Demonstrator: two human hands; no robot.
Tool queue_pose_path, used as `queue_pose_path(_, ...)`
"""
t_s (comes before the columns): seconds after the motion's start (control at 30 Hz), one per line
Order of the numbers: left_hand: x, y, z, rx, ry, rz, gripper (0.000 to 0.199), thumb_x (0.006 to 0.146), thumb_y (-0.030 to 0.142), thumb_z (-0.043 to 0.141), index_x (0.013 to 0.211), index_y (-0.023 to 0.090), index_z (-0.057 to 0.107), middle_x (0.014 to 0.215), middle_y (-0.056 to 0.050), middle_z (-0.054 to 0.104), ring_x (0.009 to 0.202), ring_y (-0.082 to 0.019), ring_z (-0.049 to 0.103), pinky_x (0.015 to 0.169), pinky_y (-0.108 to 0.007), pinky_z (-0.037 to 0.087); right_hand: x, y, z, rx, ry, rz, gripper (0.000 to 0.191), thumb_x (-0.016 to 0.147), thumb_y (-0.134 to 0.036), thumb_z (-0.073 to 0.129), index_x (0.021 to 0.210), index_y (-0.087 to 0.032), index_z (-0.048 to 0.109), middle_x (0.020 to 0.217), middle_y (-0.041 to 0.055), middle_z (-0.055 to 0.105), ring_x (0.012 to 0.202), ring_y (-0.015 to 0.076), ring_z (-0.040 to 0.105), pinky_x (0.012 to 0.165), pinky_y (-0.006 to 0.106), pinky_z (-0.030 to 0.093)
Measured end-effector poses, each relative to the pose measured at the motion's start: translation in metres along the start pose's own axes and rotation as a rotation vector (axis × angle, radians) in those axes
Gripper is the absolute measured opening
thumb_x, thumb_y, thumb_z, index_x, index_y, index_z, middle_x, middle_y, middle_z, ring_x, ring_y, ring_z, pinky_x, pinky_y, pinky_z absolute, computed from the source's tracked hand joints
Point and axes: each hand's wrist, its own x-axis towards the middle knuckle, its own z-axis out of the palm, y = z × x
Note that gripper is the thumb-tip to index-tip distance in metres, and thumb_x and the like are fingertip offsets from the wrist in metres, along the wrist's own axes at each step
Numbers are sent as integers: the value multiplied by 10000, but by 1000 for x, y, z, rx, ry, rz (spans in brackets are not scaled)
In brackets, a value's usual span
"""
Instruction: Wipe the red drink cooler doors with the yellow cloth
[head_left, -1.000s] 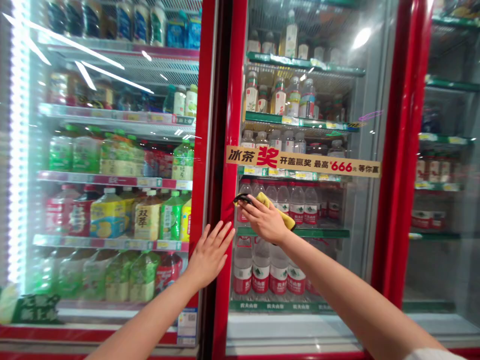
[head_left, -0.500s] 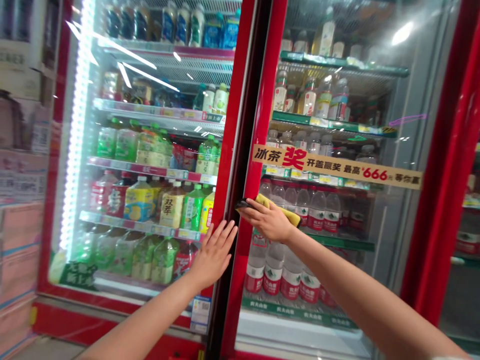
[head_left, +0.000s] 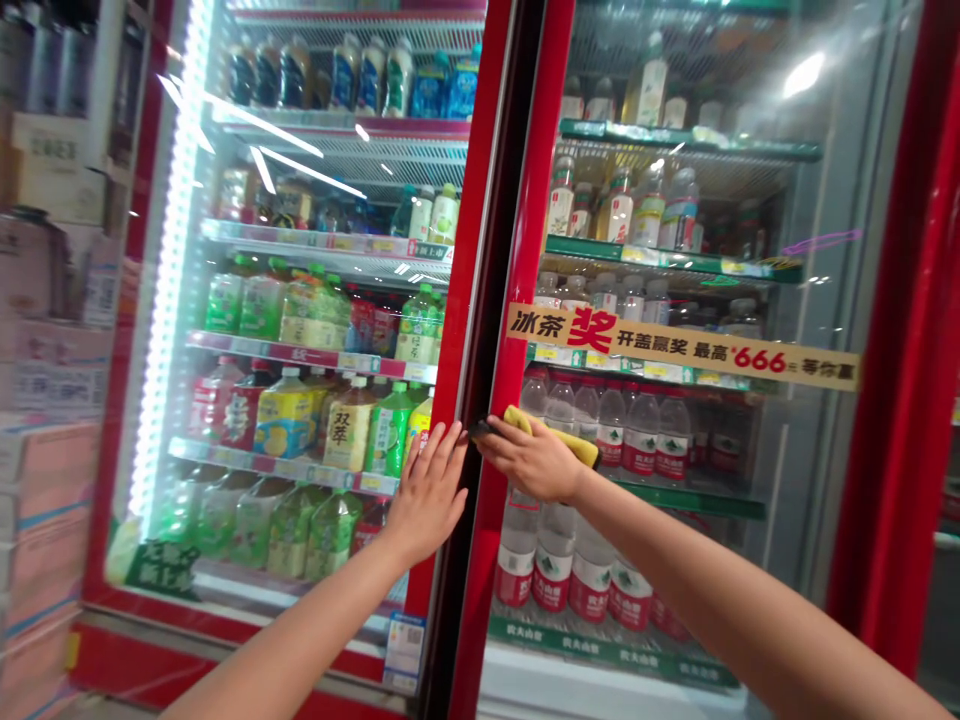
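Observation:
My right hand [head_left: 534,460] presses a folded yellow cloth [head_left: 570,445] with a dark underside against the red frame of the right fridge door [head_left: 517,330]. Part of the cloth is hidden under the palm; its dark end pokes out past my fingertips at the black gap between the doors. My left hand [head_left: 427,495] lies flat with fingers stretched on the red frame of the left fridge door [head_left: 466,260], just left of that gap. It holds nothing.
Behind the left glass, shelves hold green tea bottles [head_left: 306,310] and other drinks. Water bottles [head_left: 553,560] stand behind the right glass, which carries a tan banner strip [head_left: 675,345]. Stacked pink boxes [head_left: 41,540] are at far left. A small label [head_left: 405,652] sits low on the left door.
The view has shifted slightly, so the fridges appear a little lower. My right hand with the cloth has slid slightly up along the frame; my left hand stays flat on its frame.

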Motion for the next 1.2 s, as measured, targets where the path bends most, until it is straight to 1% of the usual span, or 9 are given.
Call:
queue_pose_path(0.17,45,11,1,-23,33,-15,820,956,301,503,1621,154,47,1677,-138,219,1562,-299,153,1273,-518,154,35,57,-46,-50,134,403,528,1014,-213,366,1540,-212,411,1601,54,419,1539,286,222,1168,539,328)
queue_pose_path(0.3,65,21,4,-44,45,-29,807,955,285,495,1619,147,57,1676,-152,217,1563,-299,145,1267,-534,167,15,46,-40,-71,205,592,566,1012,-217,370,1577,-205,336,1640,63,336,1536,318,218,1149,553,331)
queue_pose_path(0.43,71,25,4,-65,82,-47,809,955,284,481,1619,150,38,1678,-158,204,1565,-298,132,1261,-536,188,-7,27,-26,-54,151,468,592,999,-192,395,1585,-223,313,1636,53,346,1539,302,218,1183,564,277)
queue_pose_path(0.53,83,27,3,-79,99,-29,803,956,280,469,1617,143,35,1679,-166,195,1565,-303,127,1260,-548,182,-4,45,-38,-43,137,410,578,1017,-203,367,1589,-251,298,1635,15,351,1538,250,231,1198,508,281)
queue_pose_path(0.67,104,31,1,-79,90,16,806,950,284,482,1619,159,49,1680,-154,200,1563,-303,143,1264,-544,163,-8,82,-61,-76,223,627,556,1034,-257,334,1590,-247,306,1630,29,359,1511,283,285,1179,519,305)
queue_pose_path(0.8,110,40,3,-81,85,0,795,958,303,473,1618,155,57,1673,-155,226,1553,-303,185,1264,-526,176,-31,71,-51,-109,293,892,593,1021,-254,354,1607,-236,259,1639,76,332,1473,354,337,1130,568,336)
queue_pose_path(0.93,115,47,9,-70,90,8,754,955,293,467,1607,125,126,1659,-171,258,1551,-301,193,1261,-528,190,-29,49,-37,-98,201,723,594,1005,-217,385,1593,-243,300,1656,46,298,1516,319,266,1160,554,304)
queue_pose_path(1.03,129,52,12,-65,100,7,709,958,306,470,1587,105,211,1652,-185,268,1549,-309,197,1265,-533,175,-20,65,-48,-85,171,603,559,1027,-245,357,1584,-276,318,1651,5,314,1539,267,218,1197,524,262)
queue_pose_path(1.2,144,66,17,-62,121,-7,730,971,355,473,1602,130,183,1660,-172,253,1552,-305,195,1271,-539,133,-54,89,-62,-117,219,881,561,1041,-301,324,1599,-282,278,1660,17,293,1510,285,283,1171,497,305)
